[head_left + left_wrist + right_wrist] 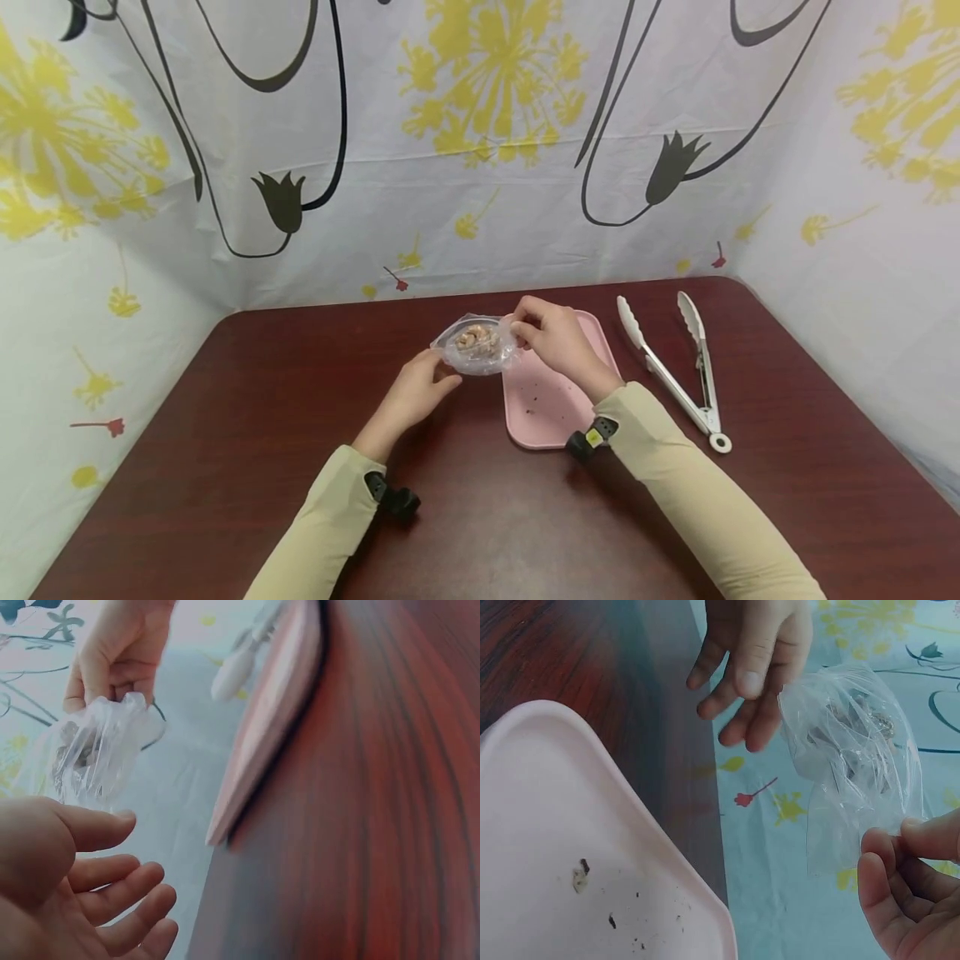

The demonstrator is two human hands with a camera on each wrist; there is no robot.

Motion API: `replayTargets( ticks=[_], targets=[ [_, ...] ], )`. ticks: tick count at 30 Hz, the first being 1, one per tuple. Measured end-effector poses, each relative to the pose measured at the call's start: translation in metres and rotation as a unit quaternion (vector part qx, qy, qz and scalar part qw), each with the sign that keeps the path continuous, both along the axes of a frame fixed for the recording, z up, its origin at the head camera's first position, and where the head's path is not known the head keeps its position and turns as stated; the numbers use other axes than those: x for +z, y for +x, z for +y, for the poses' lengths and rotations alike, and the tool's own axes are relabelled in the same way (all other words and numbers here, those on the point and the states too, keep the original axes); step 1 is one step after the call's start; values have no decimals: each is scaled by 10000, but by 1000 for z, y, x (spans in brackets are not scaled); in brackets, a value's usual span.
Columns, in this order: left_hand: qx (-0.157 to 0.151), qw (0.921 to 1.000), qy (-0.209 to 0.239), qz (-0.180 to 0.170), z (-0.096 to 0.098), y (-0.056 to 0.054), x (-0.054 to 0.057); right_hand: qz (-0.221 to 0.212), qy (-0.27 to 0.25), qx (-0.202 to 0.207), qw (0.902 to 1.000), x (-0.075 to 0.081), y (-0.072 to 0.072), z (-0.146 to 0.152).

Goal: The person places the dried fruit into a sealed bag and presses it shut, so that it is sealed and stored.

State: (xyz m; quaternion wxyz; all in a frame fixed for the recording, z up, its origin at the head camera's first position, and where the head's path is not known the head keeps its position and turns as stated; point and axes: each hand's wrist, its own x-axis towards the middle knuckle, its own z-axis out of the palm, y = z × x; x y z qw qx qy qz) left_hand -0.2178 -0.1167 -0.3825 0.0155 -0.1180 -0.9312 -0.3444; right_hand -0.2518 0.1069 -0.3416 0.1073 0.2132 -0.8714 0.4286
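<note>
A clear plastic bag (474, 345) with brown pieces inside is held up above the back of the table, left of a pink tray (543, 417). Its contents look lumpy, but their kind cannot be told. My right hand (553, 337) pinches one end of the bag between thumb and fingers, as the right wrist view of the bag (855, 750) shows. Close to the opposite side of the bag is my left hand (412, 390). In the left wrist view the fingers (124, 900) of that hand are spread and loosely bent, with nothing gripped between them.
On the tray lie small dark crumbs (612, 921). Metal tongs (678, 392) with white tips lie spread on the dark red wooden table (480, 517), right of the tray. A patterned white sheet (480, 233) hangs behind the table and at its sides.
</note>
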Motion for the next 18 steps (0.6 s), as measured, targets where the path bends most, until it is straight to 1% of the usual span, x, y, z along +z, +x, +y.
replayTargets(
  ticks=[3,5,6,7,10,13,18],
  targets=[
    [90,9989,465,-42,4,-2,-1,-27,7,-62,10000,2,0,1],
    [166,9948,979,-224,6,-4,-2,-50,18,-125,9999,3,0,2],
    [194,9912,1265,-330,7,-5,-3,-62,27,-139,9999,3,0,3],
    [221,9860,1588,-454,8,-6,-3,-78,37,-144,9999,3,0,3],
    [275,9685,2372,-709,12,-7,-5,-100,74,-171,9998,3,1,4],
    [408,9545,2852,-771,14,-7,-6,-95,122,-211,9997,3,1,5],
    [769,9372,3322,-732,16,-9,-8,-92,122,-254,9996,3,1,5]
  ],
)
